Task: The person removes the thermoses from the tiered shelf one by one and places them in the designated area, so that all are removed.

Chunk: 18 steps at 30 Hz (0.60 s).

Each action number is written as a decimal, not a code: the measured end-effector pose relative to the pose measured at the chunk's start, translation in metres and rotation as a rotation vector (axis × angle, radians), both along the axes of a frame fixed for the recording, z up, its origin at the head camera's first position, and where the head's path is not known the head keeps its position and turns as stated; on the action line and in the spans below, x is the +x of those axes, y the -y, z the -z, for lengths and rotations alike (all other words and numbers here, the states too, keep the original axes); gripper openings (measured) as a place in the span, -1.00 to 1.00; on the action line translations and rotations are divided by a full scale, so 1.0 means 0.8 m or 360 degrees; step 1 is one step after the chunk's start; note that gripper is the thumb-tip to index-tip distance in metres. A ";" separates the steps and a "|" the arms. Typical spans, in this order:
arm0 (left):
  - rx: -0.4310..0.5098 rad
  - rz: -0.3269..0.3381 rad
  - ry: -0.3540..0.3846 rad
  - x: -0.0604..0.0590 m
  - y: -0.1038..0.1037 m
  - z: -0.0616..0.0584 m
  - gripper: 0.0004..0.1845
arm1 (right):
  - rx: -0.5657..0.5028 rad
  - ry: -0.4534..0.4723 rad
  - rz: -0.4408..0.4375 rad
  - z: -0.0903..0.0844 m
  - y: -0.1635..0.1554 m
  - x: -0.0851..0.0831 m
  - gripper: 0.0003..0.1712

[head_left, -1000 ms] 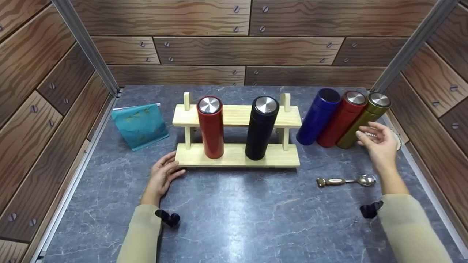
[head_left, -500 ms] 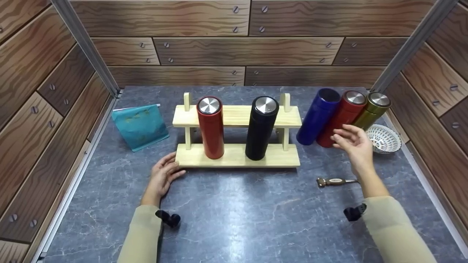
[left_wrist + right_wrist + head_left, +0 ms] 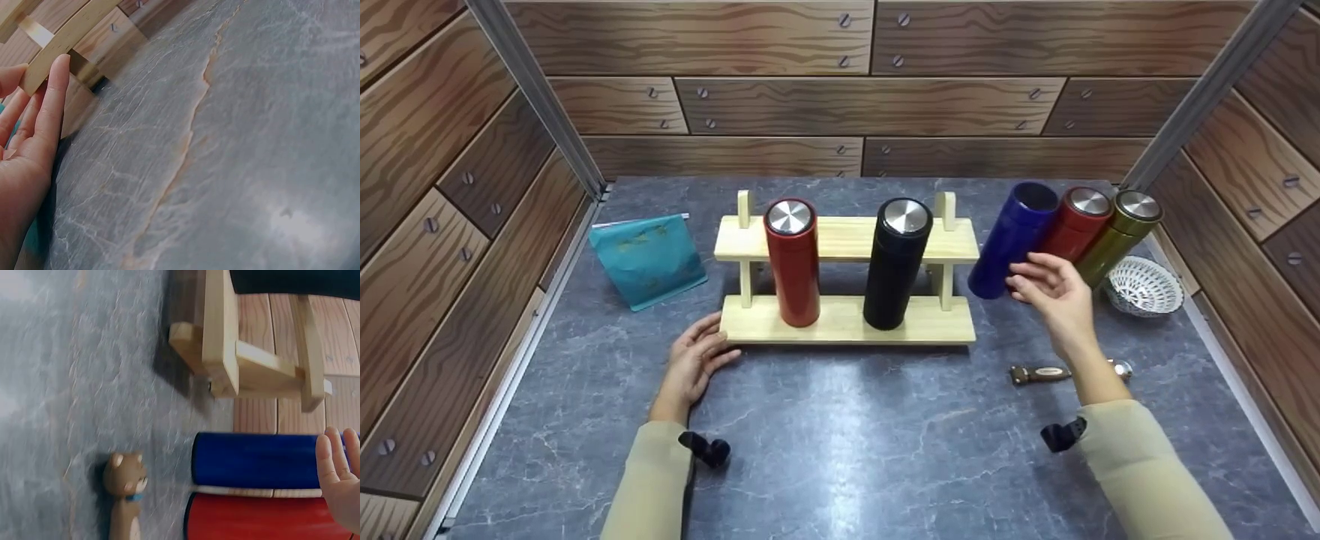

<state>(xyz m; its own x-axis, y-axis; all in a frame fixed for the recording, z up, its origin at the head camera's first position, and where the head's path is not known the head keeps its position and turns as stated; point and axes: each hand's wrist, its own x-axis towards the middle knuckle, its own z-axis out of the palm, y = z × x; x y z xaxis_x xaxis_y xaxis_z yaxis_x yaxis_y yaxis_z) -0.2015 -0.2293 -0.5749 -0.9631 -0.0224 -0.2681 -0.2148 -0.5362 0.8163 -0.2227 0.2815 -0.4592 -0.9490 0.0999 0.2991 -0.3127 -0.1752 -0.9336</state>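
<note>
My left hand (image 3: 695, 358) is at the left end of a two-tier wooden rack (image 3: 847, 322), pinching the lower board's corner between fingers and thumb. In the left wrist view the board end (image 3: 48, 62) sits between the fingertips. A red thermos (image 3: 793, 270) and a black thermos (image 3: 894, 270) stand upright on that lower board. My right hand (image 3: 1061, 300), holding nothing, hovers in front of a blue thermos (image 3: 1012, 232) with fingers loosely bent. Beside the blue one are a second red thermos (image 3: 1076, 225) and a gold-green thermos (image 3: 1121, 236), partly covered by the hand.
Under the right forearm lies a spoon (image 3: 1039, 374) with a brown bear-shaped handle (image 3: 125, 489). A white openwork bowl (image 3: 1144, 286) stands at the right edge. A teal pouch (image 3: 649, 259) stands left of the rack. Wood-patterned walls (image 3: 870, 105) enclose the grey marbled table (image 3: 840, 450).
My right hand has moved left from the gold-green thermos, past the red one, to the blue one, uncovering the bowl. The left hand and rack have stayed in place.
</note>
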 end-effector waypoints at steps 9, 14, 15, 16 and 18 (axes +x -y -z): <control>0.0026 -0.0010 0.0007 0.000 0.000 0.000 -0.47 | 0.0131 -0.0070 -0.0112 -0.006 0.037 -0.001 -0.45; 0.0036 -0.0009 0.0009 0.000 0.000 0.000 -0.47 | 0.0183 -0.0132 -0.0150 -0.013 0.053 -0.003 -0.41; 0.0037 -0.0008 0.0009 0.000 0.000 0.000 -0.47 | 0.0198 -0.0144 -0.0159 -0.014 0.056 -0.003 -0.41; 0.0037 -0.0009 0.0008 0.000 0.000 0.000 -0.47 | 0.0211 -0.0154 -0.0173 -0.015 0.059 -0.004 -0.40; 0.0034 -0.0009 0.0006 -0.001 -0.001 0.000 -0.48 | 0.0228 -0.0164 -0.0206 -0.018 0.065 -0.004 -0.39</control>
